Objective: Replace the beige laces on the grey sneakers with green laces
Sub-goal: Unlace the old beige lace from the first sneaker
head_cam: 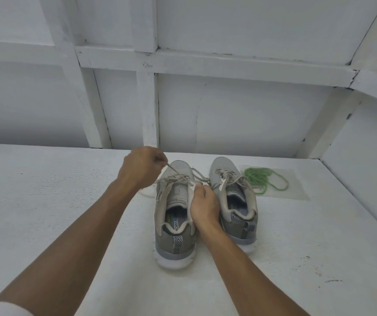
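Forearms reach in from six o'clock over the white painted tabletop (46, 213). Between them stands the nearer grey mesh sneaker with a white sole (175, 199), heel toward the person and toe at twelve, so its long axis runs six to twelve. The right hand (203, 206) is curled round the collar edge on the shoe's three o'clock side, gripping it and pinning it down. A little farther off, at about eleven o'clock from the eyelets, the left hand (143, 169) pinches the end of a flat beige lace (177, 172). The lace runs taut from the fingers down to the eyelet rows, not yet drawn out.

I judge the coming pull follows that line, up and away toward eleven, with the left hand drawing and the right bracing against it.

The second grey mesh sneaker (223, 169) sits just beside the first at three o'clock, parallel to it and laced in beige. Past it at two o'clock lies a loose tangle of green cord laces (262, 179) on a clear plastic sheet (297, 190), nearer the right hand and well apart from the left. White panelled boards (251, 122) close the back.
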A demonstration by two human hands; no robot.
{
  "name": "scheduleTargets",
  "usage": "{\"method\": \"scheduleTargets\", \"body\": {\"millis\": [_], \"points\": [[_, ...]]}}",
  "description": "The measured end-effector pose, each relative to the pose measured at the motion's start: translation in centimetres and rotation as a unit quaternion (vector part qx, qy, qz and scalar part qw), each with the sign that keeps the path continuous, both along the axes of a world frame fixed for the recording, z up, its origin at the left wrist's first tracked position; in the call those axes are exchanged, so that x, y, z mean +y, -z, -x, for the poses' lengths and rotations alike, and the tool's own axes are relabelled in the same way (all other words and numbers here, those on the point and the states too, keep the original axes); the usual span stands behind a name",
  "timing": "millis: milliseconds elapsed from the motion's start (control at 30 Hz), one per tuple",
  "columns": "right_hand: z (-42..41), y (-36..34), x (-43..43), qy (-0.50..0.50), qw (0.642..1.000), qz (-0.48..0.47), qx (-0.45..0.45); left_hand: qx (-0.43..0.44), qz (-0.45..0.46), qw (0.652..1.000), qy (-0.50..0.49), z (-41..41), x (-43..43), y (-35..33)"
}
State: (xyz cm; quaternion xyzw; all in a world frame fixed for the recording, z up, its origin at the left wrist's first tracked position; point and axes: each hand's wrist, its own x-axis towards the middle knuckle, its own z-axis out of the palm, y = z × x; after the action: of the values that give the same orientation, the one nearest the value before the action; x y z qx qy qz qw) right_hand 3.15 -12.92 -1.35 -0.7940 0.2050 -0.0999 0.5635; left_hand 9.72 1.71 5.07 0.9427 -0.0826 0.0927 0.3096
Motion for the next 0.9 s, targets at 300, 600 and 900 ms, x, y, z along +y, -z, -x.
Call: {"method": "scheduleTargets", "body": {"millis": [300, 600, 900], "points": [[0.0, 0.1, 0.0, 0.002, 1.0, -0.006, 0.002, -0.066, 0.089, 0.983, -0.146, -1.2, 3.8, -1.6], [-0.1, 0.1, 0.0, 0.002, 1.0, -0.001, 0.0, -0.018, 0.047, 0.987, -0.153, 0.4, 4.3, 0.2], [0.1, -0.5, -0.3, -0.032, 0.999, 0.019, 0.03, 0.107, -0.014, 0.993, -0.042, 1.4, 2.6, 3.6]]}}
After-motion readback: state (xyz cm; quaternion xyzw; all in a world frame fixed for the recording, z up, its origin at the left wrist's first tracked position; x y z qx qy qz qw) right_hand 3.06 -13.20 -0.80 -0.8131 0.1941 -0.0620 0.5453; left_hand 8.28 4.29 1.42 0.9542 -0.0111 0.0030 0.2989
